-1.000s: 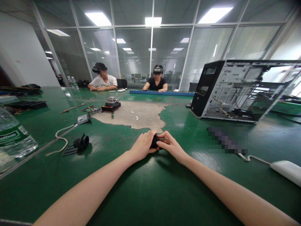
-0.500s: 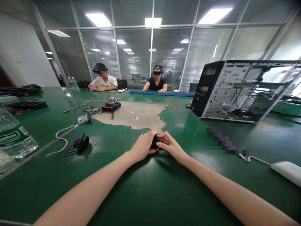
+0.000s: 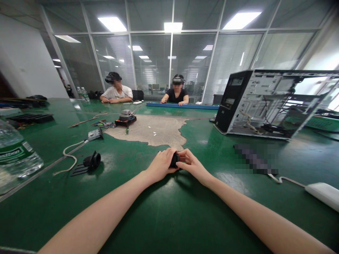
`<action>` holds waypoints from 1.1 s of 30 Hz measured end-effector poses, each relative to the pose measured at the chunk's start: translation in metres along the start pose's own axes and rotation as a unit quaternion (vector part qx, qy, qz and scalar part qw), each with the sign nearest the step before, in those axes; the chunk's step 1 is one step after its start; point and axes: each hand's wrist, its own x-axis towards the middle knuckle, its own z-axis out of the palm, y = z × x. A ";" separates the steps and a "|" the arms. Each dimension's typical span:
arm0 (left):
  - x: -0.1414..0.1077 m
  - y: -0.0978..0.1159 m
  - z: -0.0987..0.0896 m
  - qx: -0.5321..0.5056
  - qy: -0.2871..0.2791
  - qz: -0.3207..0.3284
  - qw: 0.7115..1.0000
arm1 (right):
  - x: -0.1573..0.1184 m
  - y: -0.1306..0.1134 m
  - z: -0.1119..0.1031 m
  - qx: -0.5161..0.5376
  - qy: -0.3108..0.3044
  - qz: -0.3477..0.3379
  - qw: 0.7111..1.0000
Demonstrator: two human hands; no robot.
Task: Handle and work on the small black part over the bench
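Observation:
Both hands meet over the green tabletop (image 3: 169, 211) around a small black part (image 3: 174, 159), mostly covered by my fingers, so its kind does not show. My left hand (image 3: 162, 162) wraps over it from the left, fingers curled across its top. From the right, my right hand (image 3: 191, 163) grips its side between thumb and bent fingers. Off to the left lies a black plastic piece (image 3: 91, 160) with a round collar and several flat prongs.
An open computer case (image 3: 234, 102) stands at right, near a white device (image 3: 323, 194) with a cable. At left are a water bottle (image 3: 18, 155) and a metal bracket (image 3: 94, 134). A heatsink fan (image 3: 126, 117) sits farther back. Two people sit across the table.
Both hands stay in place on the black part, with only a slight shift of the right fingers. The whole view has moved very slightly.

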 end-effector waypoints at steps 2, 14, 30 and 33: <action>0.000 0.000 0.000 0.004 0.000 0.002 1.000 | -0.001 -0.001 0.001 -0.003 0.005 0.000 1.000; 0.000 0.000 -0.001 -0.006 0.003 -0.001 1.000 | 0.000 0.005 -0.001 -0.031 0.004 -0.010 0.999; 0.000 -0.001 0.001 0.005 0.004 0.002 1.000 | 0.001 0.007 -0.001 -0.056 0.006 0.001 0.998; 0.000 -0.001 0.001 0.005 0.002 0.001 1.000 | 0.000 0.005 0.000 -0.047 -0.007 -0.017 0.999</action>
